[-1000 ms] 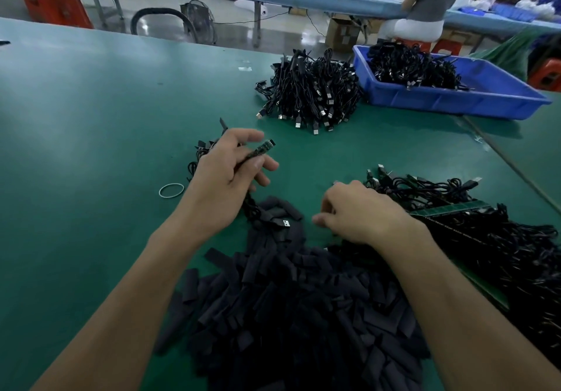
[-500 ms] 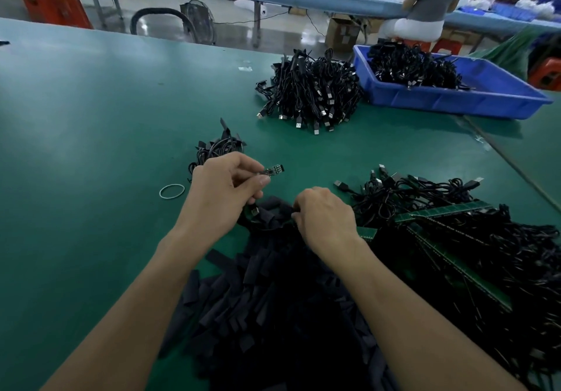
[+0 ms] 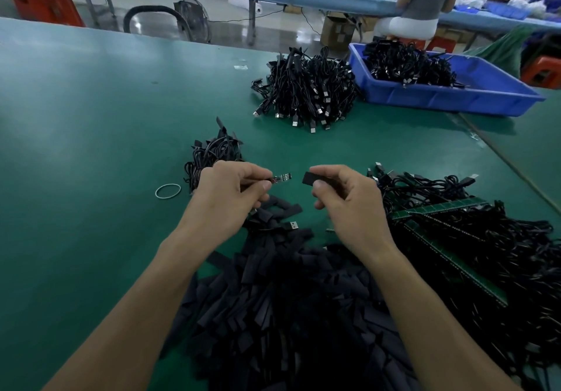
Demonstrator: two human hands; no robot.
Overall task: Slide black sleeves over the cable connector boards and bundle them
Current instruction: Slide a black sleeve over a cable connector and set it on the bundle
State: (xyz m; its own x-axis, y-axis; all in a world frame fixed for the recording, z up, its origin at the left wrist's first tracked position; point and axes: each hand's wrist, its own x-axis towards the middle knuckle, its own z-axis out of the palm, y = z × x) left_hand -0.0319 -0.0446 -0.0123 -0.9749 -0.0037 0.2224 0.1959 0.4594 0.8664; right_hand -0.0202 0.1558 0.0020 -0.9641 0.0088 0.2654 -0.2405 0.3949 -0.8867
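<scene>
Centre frame: left grip (image 3: pixel 224 196) pinches board (image 3: pixel 282 177) at its cable end, free tip pointing right. Right grip (image 3: pixel 349 199) pinches one sleeve (image 3: pixel 312 178), end facing the board, near but not touching. Both are held above sleeve pile (image 3: pixel 288 314), lower centre. Risk: sleeve looks flat, and a pinch near its mouth could keep it closed, so a board corner snags. Rubber band (image 3: pixel 168 191) lies left on surface (image 3: pixel 91 117), likely for bundling.

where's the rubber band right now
In the head view the rubber band lies flat on the green table, just left of the left hand and beside the small cable bundle.
</scene>
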